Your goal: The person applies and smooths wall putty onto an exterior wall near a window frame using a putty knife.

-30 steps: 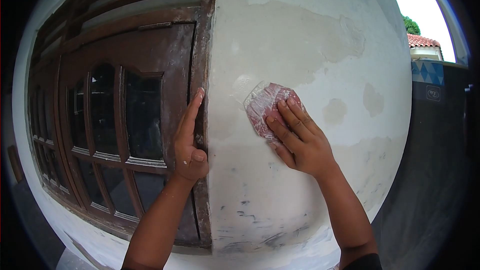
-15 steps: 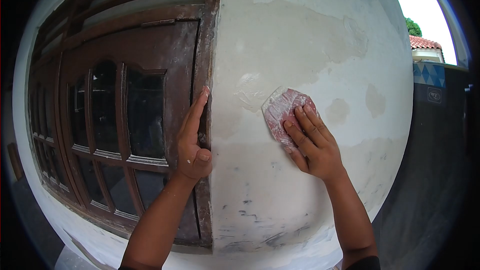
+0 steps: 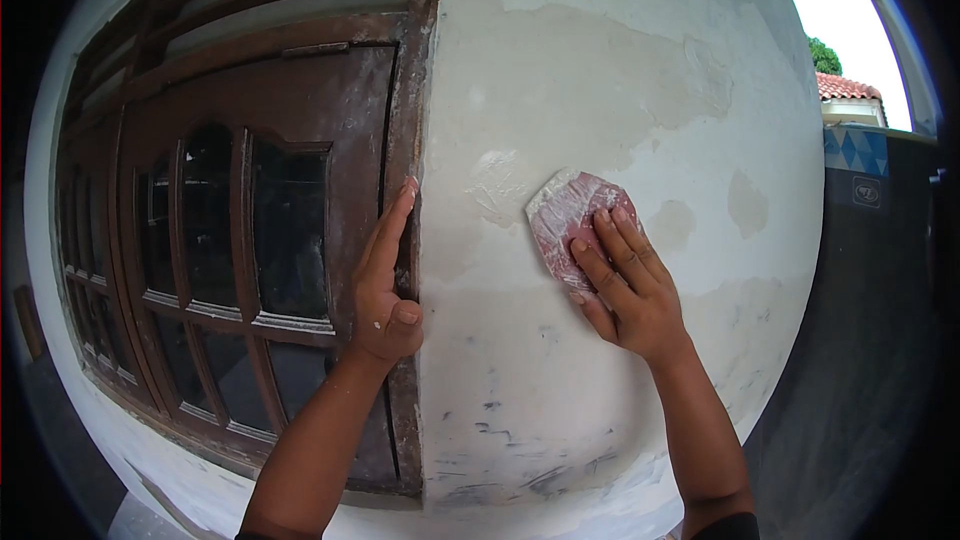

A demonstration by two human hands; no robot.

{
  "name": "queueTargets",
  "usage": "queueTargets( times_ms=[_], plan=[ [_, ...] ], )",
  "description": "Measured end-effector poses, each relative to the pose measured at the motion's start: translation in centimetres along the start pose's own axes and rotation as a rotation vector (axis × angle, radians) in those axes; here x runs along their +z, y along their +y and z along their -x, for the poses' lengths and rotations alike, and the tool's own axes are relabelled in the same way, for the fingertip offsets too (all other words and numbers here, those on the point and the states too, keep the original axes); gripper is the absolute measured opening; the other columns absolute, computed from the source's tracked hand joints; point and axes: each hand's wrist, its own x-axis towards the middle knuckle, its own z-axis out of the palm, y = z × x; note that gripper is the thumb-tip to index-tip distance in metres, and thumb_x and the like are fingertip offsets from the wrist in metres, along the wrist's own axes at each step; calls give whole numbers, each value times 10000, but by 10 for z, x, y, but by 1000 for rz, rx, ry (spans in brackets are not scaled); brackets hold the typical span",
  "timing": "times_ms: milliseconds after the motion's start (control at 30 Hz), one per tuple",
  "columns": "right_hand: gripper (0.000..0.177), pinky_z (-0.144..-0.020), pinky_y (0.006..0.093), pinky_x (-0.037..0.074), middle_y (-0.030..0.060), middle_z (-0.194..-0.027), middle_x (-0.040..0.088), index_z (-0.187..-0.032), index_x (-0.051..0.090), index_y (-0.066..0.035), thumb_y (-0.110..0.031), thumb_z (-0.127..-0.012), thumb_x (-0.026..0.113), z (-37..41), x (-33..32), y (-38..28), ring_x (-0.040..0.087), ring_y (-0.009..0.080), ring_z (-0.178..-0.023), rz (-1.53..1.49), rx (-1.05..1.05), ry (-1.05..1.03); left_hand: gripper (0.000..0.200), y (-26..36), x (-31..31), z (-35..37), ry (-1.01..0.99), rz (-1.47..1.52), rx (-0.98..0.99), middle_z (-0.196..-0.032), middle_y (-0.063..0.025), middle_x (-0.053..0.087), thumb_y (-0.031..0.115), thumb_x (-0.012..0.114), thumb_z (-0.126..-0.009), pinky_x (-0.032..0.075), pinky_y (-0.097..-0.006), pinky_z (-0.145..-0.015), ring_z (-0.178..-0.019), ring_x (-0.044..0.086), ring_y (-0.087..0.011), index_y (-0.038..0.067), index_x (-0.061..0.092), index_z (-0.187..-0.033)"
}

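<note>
My right hand [image 3: 635, 290] presses a flat, reddish, angular putty spreader [image 3: 575, 215] against the wall [image 3: 560, 360], fingers laid over its face. White putty is smeared across the spreader, thickest along its upper left edge. Up and to the left of it, a wet-looking putty patch [image 3: 497, 185] shows on the wall. My left hand [image 3: 388, 285] is open and edge-on, fingers pointing up, resting along the brown wooden frame [image 3: 408, 130]. White specks dot its fingertips and the base of the palm.
A dark wooden window with glass panes [image 3: 290, 230] fills the left side. Grey, uneven patches [image 3: 600, 55] and dark scuffs [image 3: 500, 435] mark the wall. On the right are a dark partition [image 3: 860, 310], blue-patterned tiles [image 3: 856, 151] and a tiled roof [image 3: 848, 87].
The spreader and my right hand have shifted very slightly to the right on the wall. My left hand stays in place against the frame.
</note>
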Motion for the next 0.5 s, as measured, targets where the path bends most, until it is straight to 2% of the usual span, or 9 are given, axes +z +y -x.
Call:
queueTargets(
  times_ms=[167, 400, 467, 500],
  plan=[
    [472, -1114, 458, 456, 158, -1424, 581, -1330, 665, -117, -273, -886, 702, -40, 4, -11, 517, 333, -1361, -47, -76, -44, 1168, 0, -1, -1, -24, -13, -7, -1523, -290, 421, 864, 325, -874, 289, -447, -1202, -1446, 396, -375, -127, 350, -1492],
    [429, -1123, 466, 445, 164, -1427, 581, -1316, 678, -122, -294, -924, 643, -3, -1, 0, 515, 337, -1365, 22, -78, -83, 1171, 1, -1, 0, -13, -4, -20, -1525, -291, 419, 870, 330, -867, 291, -450, -1201, -1448, 394, -375, -119, 354, -1494],
    [416, -1130, 470, 437, 167, -1429, 580, -1305, 686, -125, -306, -938, 614, -4, -3, 2, 513, 340, -1368, -1, -53, -10, 1172, 1, 0, 0, -19, -1, -22, -1525, -290, 418, 871, 332, -867, 292, -450, -1200, -1448, 393, -375, -119, 352, -1495],
    [431, -1126, 463, 442, 165, -1433, 576, -1317, 675, -123, -286, -919, 655, -12, -4, 0, 511, 339, -1369, -11, -60, -16, 1170, 1, 0, 1, -11, 7, -26, -1525, -290, 418, 869, 334, -869, 293, -449, -1200, -1447, 395, -376, -118, 351, -1496]
  ],
)
